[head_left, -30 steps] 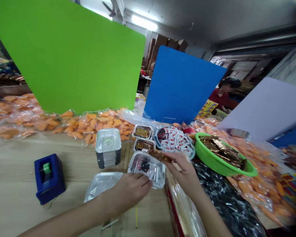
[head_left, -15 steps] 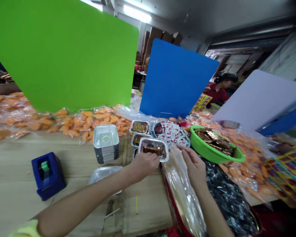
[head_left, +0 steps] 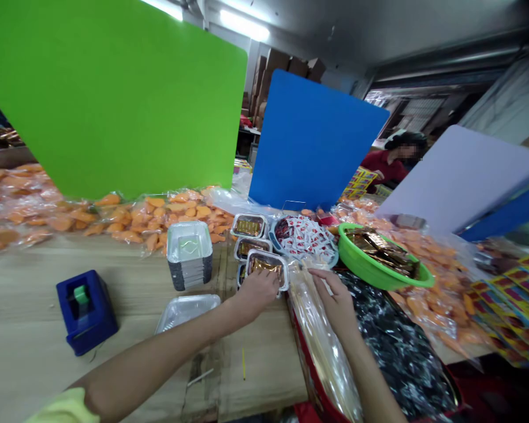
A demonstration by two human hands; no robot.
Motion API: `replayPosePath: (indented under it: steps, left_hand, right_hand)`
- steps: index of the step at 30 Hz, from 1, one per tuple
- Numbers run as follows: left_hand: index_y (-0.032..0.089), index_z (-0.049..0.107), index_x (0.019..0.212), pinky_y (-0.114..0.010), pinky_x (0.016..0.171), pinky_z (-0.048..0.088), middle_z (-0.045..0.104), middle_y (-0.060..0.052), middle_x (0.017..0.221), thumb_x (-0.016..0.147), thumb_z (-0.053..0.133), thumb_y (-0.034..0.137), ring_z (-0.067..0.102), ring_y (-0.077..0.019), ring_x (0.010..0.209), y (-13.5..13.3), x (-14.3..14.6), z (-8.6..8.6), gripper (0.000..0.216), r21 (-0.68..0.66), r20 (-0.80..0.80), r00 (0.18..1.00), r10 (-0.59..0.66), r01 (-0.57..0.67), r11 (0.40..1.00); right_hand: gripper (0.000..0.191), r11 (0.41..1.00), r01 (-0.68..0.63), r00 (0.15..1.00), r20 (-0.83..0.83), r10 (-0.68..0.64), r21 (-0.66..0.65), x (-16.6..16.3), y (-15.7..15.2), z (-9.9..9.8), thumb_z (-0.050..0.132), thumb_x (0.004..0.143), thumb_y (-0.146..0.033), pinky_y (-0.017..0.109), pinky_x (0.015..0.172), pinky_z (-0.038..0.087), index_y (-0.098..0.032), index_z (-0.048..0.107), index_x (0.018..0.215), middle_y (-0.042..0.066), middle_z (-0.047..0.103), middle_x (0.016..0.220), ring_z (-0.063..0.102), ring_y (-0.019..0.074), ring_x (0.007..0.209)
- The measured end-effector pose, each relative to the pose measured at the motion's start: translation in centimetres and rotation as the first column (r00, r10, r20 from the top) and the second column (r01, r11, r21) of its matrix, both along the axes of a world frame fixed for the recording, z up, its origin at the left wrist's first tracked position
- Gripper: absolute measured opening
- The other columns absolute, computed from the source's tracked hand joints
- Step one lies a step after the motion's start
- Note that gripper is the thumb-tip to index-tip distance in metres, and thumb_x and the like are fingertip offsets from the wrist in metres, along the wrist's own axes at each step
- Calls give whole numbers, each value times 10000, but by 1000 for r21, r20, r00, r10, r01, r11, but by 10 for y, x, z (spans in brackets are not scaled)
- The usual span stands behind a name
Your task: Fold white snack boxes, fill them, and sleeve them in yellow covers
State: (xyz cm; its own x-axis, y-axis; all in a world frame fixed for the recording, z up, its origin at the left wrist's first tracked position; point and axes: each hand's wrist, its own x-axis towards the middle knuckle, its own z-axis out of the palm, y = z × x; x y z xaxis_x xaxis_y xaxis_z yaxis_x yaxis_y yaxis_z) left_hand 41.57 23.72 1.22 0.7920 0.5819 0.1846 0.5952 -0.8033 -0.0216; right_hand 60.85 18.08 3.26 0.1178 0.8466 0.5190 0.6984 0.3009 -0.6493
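- Foil tray (head_left: pixel 268 269), filled with gold-wrapped pieces, was placed at the near end of a short row of similar trays (head_left: pixel 249 226) on the wooden table (head_left: pixel 26 305).
- Left hand (head_left: pixel 256 292) was laid over the tray's near edge with its fingers slightly curled; whether the tray was gripped could not be told.
- Right hand (head_left: pixel 334 301) was held open, with its fingers lightly curved, just beside the tray and above a clear plastic sleeve (head_left: pixel 320 343); nothing was seen held in it.
- Stacked foil trays (head_left: pixel 189 255) were set to the left of the row, and a clear lid (head_left: pixel 187 312) lay just below them, near the left forearm.
- Blue tape dispenser (head_left: pixel 86 312) was placed further left on the table.
- Bowl (head_left: pixel 273 244) of red-and-white sachets was seen beyond the right hand, beside a green basin (head_left: pixel 361 264) of gold-brown packets (head_left: pixel 381 258).
- Black glittery wrap (head_left: pixel 392 343) was spread beneath the basin, and orange packets (head_left: pixel 154 214) were heaped along the far table edge.
- Green, blue and lilac boards (head_left: pixel 110 94) stood behind them.
- Co-worker (head_left: pixel 390 164) in a red top was seen in the distance, beyond the boards.
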Motion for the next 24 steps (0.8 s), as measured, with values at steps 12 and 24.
replayPosePath:
  steps: [12,24]
  left_hand:
    - [133,587,1080,-373,876,454,585,-117,1116,799,437,20,532,-250,1055,-25,-144,-31,338,-137,-208,907,365,-396,908]
    - [152,646,979,-381,815,473,663,-112,975,837,332,90,620,-249,913,-10,-160,-54,351,-314,-208,880,426,-473,824]
  right_hand:
    - [302,960,277,960,38,-278,33,30,27,3,456,839,-415,333,774,444,-168,606,926,66,628,894,565,188,828]
    - [175,844,477,712,670,-208,-245,47,160,-7,516,803,-248,282,693,397,-178,662,870,87,651,875,580,206,859]
